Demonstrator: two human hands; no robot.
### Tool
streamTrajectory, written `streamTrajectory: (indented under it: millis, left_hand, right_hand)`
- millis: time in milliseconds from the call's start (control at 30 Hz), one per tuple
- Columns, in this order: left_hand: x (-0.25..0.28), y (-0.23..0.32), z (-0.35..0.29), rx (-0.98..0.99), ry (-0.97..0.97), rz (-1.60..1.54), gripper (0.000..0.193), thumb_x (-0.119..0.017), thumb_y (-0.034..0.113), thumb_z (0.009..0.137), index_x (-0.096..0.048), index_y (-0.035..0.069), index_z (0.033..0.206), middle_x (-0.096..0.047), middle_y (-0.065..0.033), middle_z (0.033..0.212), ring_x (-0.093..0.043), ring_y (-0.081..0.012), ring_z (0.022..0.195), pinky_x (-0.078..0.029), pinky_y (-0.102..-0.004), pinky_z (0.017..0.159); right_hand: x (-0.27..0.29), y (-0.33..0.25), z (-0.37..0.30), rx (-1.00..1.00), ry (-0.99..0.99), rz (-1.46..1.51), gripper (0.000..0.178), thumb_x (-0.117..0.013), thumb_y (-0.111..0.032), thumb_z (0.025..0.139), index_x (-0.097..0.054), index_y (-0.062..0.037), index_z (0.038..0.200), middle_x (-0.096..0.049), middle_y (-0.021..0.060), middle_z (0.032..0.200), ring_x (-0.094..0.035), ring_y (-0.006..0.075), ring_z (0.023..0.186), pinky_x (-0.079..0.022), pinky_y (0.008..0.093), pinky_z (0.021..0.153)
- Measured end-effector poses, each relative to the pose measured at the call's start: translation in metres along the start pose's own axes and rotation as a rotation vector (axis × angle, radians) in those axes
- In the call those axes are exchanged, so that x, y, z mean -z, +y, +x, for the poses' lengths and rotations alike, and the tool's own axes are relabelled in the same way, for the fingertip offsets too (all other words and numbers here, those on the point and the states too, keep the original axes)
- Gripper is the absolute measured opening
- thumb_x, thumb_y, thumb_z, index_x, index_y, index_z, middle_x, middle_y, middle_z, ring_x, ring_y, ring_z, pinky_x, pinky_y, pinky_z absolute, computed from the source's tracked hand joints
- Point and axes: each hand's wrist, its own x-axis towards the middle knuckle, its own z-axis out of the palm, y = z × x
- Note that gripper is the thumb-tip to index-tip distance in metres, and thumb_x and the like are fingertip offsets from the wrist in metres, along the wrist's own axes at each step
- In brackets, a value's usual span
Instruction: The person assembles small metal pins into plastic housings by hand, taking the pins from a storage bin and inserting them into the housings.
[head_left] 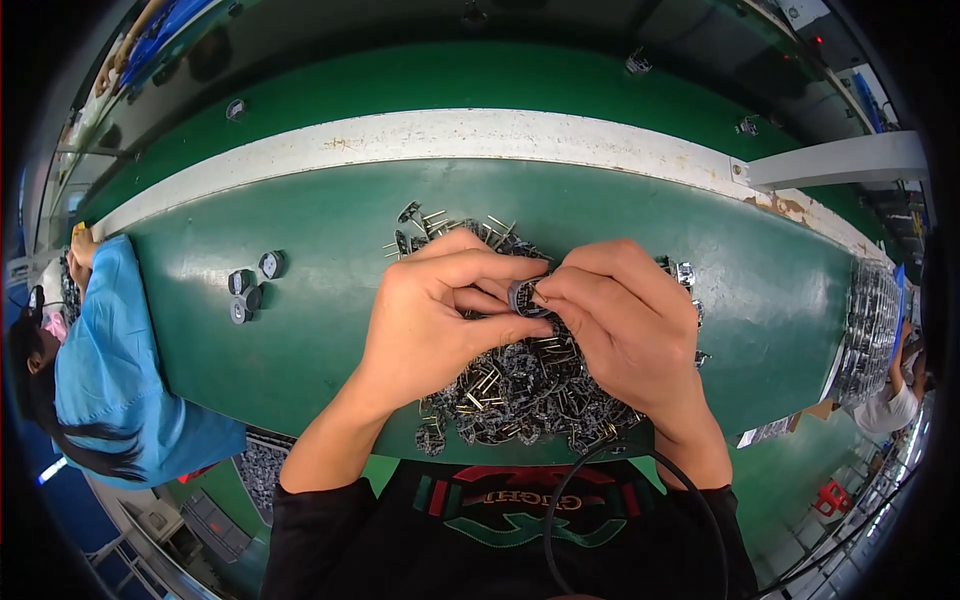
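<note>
Between my two hands is a small round black part (523,297) with a cup-like rim and pale detail inside. My left hand (440,305) is closed, its thumb and fingers gripping the part from the left. From the other side, my right hand (628,325) pinches at the part's right edge; whether it also holds a smaller piece is hidden by the fingers. Just beneath both hands lies a heap of small black parts with brass-coloured pins (520,385), loosely tangled. More of these pins stick out past the heap's far side.
Three round black pieces (241,306) lie on the green bench (330,215) to the left. A white rail (450,135) runs behind, with a green belt (560,75) carrying scattered parts beyond. Clear trays (862,320) are stacked at right. A co-worker in blue (120,350) sits left.
</note>
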Motion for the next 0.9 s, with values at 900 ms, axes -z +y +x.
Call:
streamTrajectory:
  millis: [900]
  left_hand:
    - [0.064,0.024,0.096,-0.166,0.27,0.489,0.022,-0.071,0.008,0.084,-0.076,-0.001,0.104,-0.074,-0.0101,0.086,-0.067,-0.0127,0.08,-0.051,-0.0255,0.073]
  right_hand:
    - [0.028,0.046,-0.008,-0.258,-0.024,0.023,0.023,-0.062,0.006,0.083,-0.071,-0.0013,0.102,-0.064,0.0114,0.086,-0.064,0.0276,0.073,-0.053,0.035,0.065]
